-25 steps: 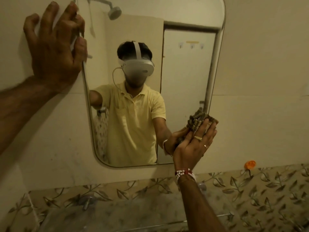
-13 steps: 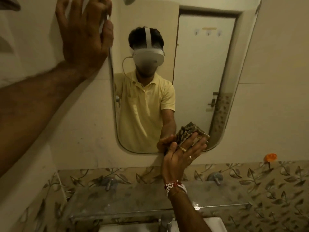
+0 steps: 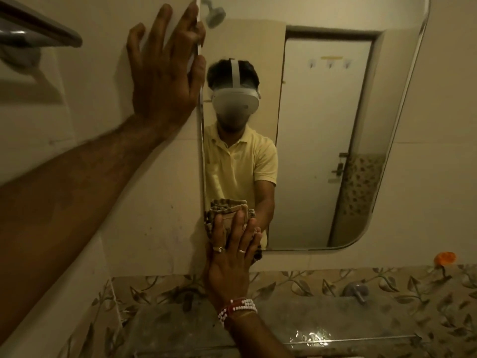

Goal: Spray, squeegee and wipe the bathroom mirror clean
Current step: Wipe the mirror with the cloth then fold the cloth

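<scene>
The bathroom mirror (image 3: 322, 151) with rounded corners hangs on the pale wall and reflects a person in a yellow shirt. My right hand (image 3: 231, 257) presses a folded brown patterned cloth (image 3: 224, 211) flat against the mirror's lower left corner. My left hand (image 3: 165, 73) rests with spread fingers on the wall at the mirror's upper left edge, thumb over the rim. No spray bottle or squeegee is in view.
A glass shelf (image 3: 322, 339) runs below the mirror along leaf-patterned tiles. A tap knob (image 3: 357, 291) sticks out at the right, an orange blob (image 3: 444, 258) sits above the tiles. A metal rail (image 3: 38, 29) juts out at the upper left.
My right hand slid the cloth from the mirror's lower right edge across the bottom to its lower left corner. The view shifted to the left. My left hand stayed on the mirror's left edge.
</scene>
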Tool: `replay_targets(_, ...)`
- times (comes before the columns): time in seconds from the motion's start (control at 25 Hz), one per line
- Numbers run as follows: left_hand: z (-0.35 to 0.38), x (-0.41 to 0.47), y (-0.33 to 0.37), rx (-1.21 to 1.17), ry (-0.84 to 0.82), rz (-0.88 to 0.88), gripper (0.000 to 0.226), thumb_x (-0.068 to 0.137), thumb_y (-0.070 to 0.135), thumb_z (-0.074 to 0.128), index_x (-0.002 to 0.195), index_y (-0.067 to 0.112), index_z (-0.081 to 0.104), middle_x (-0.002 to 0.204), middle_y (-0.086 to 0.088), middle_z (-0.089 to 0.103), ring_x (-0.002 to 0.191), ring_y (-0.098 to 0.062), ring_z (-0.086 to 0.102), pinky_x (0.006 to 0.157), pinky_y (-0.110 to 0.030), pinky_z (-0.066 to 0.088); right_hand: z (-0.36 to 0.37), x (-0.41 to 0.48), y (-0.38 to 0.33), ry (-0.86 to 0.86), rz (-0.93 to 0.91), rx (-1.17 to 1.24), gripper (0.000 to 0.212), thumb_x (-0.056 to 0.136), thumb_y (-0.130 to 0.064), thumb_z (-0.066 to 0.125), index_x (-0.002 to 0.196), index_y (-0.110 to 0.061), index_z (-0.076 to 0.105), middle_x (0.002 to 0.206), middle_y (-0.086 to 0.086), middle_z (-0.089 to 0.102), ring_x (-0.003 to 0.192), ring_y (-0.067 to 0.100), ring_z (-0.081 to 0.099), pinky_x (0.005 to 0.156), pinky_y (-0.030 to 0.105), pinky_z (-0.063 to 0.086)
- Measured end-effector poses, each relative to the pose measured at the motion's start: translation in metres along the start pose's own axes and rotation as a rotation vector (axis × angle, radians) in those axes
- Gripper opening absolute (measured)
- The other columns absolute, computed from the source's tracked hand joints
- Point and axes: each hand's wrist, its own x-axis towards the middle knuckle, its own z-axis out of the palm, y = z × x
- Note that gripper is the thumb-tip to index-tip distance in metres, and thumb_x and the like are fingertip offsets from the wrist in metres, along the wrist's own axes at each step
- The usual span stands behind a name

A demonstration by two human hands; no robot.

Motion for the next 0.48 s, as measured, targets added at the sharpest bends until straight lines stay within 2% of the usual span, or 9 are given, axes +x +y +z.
replay_targets(0.12,0.001,0.001,-0.001,0.004,-0.019,0.017,0.043,0.111,0.042,0.033,0.141,0.020,0.054,0.167,0.006,0.037,0.156,-0.025,0.029,0.124,-0.053,0.019,-0.005,0.015,0.005,0.010,-0.066,-0.002,0.093,0.087,-0.018,0.068,0.162,-0.027,0.013,0.170,0.014,0.004,0.156,0.042,0.005,0.123,0.062,0.007)
replay_targets(0.28,0.000,0.001,-0.002,0.008,-0.012,0.036,0.038,0.110,0.036,0.039,0.142,0.019,0.051,0.166,0.004,0.038,0.156,-0.026,0.031,0.123,-0.056,0.022,-0.026,0.078,-0.003,0.112,-0.154,0.037,0.078,0.090,-0.016,0.050,0.161,-0.026,0.019,0.170,0.012,0.009,0.156,0.039,0.007,0.123,0.061,0.010)
replay_targets(0.48,0.001,0.001,-0.003,-0.004,-0.008,0.050,0.038,0.109,0.035,0.040,0.142,0.021,0.050,0.165,0.003,0.040,0.156,-0.026,0.031,0.122,-0.056,0.022,-0.069,0.186,-0.023,0.233,-0.188,0.047,0.069,0.094,-0.023,0.038,0.161,-0.025,0.021,0.170,0.009,0.009,0.157,0.034,0.003,0.125,0.057,0.005)
